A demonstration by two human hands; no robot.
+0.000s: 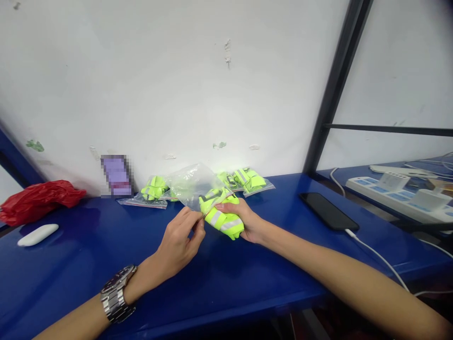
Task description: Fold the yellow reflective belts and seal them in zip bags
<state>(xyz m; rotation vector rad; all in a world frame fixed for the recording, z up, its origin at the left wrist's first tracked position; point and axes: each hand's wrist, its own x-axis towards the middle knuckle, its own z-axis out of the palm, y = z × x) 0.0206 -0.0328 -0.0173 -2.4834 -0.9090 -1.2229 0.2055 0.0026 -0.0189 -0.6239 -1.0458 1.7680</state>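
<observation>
A folded neon-yellow reflective vest (226, 221) with silver stripes is gripped in my right hand (249, 221), the thumb lying across its top. My left hand (184, 234) pinches the edge of a clear plastic bag (194, 182) just left of the vest. The bag stands up behind both hands, its mouth against the vest's upper left part. How much of the vest is inside the bag I cannot tell. Further back, bagged yellow bundles lie by the wall, one on the left (155, 188) and others on the right (248, 179).
On the blue table (141, 250), a phone (116, 175) leans against the wall beside a red plastic bag (40, 200) and a white case (37, 234). A black phone (329, 211) with a charging cable lies right, near a white power strip (396, 198). A dark post (329, 89) rises behind.
</observation>
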